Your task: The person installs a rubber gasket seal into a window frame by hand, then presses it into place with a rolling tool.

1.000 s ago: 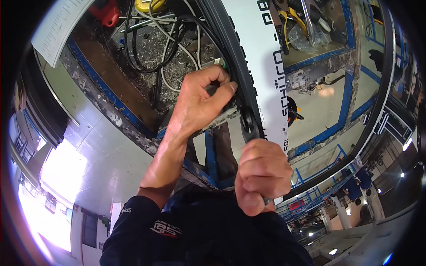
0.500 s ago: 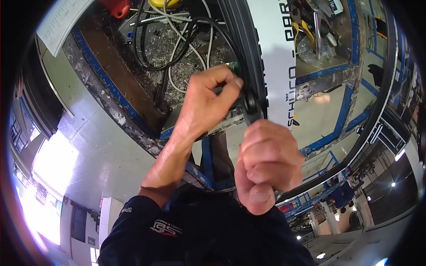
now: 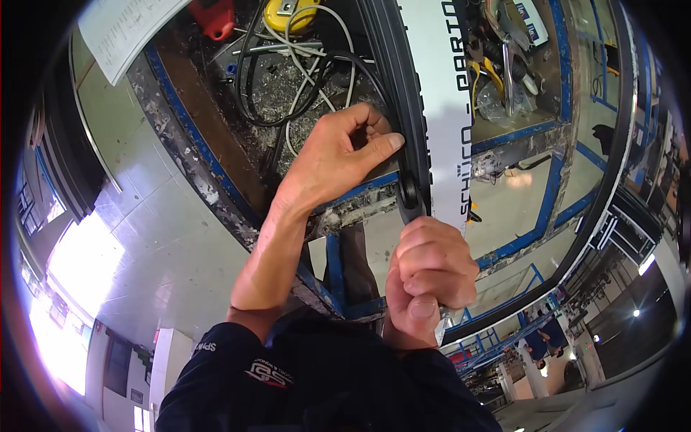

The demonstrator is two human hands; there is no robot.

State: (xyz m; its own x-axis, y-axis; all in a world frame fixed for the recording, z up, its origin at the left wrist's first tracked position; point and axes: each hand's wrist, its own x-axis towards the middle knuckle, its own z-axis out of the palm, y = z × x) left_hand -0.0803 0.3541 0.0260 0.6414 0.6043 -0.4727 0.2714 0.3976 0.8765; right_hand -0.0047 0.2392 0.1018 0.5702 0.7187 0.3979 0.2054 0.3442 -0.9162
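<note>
A long black profile (image 3: 385,54) with a white printed film (image 3: 446,108) on its right side runs away from me. My right hand (image 3: 435,263) is wrapped round the handle of a hand roller. The dark wheel of the hand roller (image 3: 409,191) rests against the profile; the fist hides most of its handle. Just left of the wheel is my left hand (image 3: 342,155), its fingers loosely curled and its thumb stretched apart, the tip at the profile's edge. A black rubber gasket (image 3: 309,93) loops across the bench and reaches the profile above this hand.
Debris, pale cords and a yellow tape measure (image 3: 291,13) lie in the left bench bay, near a red object (image 3: 214,18). Pliers (image 3: 489,75) and other tools fill the right bay. Blue framing (image 3: 173,93) edges the bench. A paper sheet (image 3: 129,32) is at upper left.
The left thumb and fingers have parted from their pinch at the profile. My right hand with the roller sits slightly lower in view. The view has shifted a little.
</note>
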